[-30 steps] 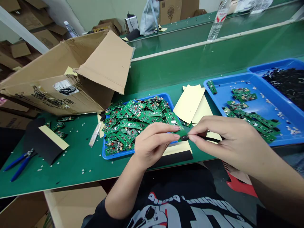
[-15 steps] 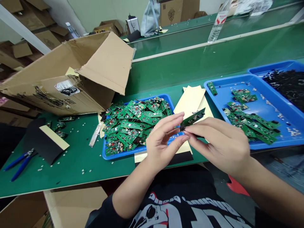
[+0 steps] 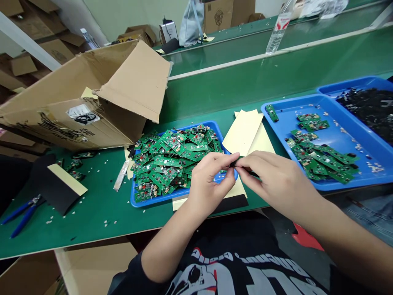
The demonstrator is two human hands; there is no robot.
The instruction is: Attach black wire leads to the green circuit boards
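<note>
My left hand (image 3: pixel 208 182) and my right hand (image 3: pixel 278 182) meet fingertip to fingertip over the table's front edge. Both pinch a small green circuit board (image 3: pixel 235 163); only its dark end shows between the fingers. Just behind my left hand stands a blue tray (image 3: pixel 215 125) heaped with several green circuit boards (image 3: pixel 172 157). To the right, a larger blue tray (image 3: pixel 346 186) holds several more boards (image 3: pixel 322 157) spread out.
A big open cardboard box (image 3: pixel 92 94) lies on its side at back left. Yellow paper sheets (image 3: pixel 245 131) lie between the trays. Blue pliers (image 3: pixel 20 213) and a black-and-yellow sheet (image 3: pixel 58 186) lie at left. A third blue tray (image 3: pixel 353 82) with black parts sits far right; a plastic bottle (image 3: pixel 274 28) stands behind.
The board stood tilted up in my right fingers half a second ago; now it has come down and both hands pinch it, hiding most of it.
</note>
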